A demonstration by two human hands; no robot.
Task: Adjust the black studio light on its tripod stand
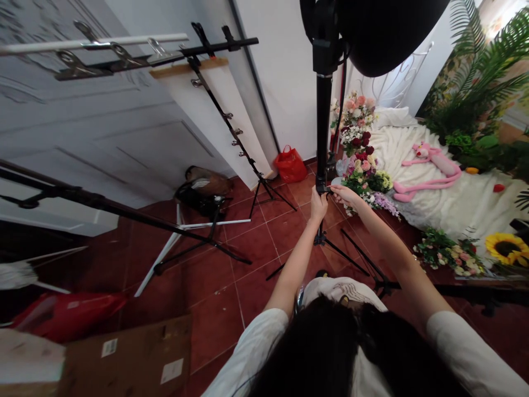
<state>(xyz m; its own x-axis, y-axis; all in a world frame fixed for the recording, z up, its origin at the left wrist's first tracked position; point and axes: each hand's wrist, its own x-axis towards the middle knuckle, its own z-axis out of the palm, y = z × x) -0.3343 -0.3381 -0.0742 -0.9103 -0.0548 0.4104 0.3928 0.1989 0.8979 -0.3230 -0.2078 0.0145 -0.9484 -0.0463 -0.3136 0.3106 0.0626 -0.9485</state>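
Note:
A black light stand [324,118] rises upright in front of me, with a large black lamp head [380,33] at its top. My left hand [318,205] is wrapped round the stand's pole just below a black collar. On the collar's right side, my right hand [342,195] pinches a small knob or lever with thumb and fingers. A dark cable hangs beside the pole above my hands. The stand's legs spread over the red tiles below.
Left are a backdrop stand with clips [237,140], a red bag [290,165], more tripods and a cardboard box [128,358]. Right, flowers [361,162] edge a white fur cover [433,212] bearing a pink plush toy [444,165]. A sunflower [505,248] is at the far right.

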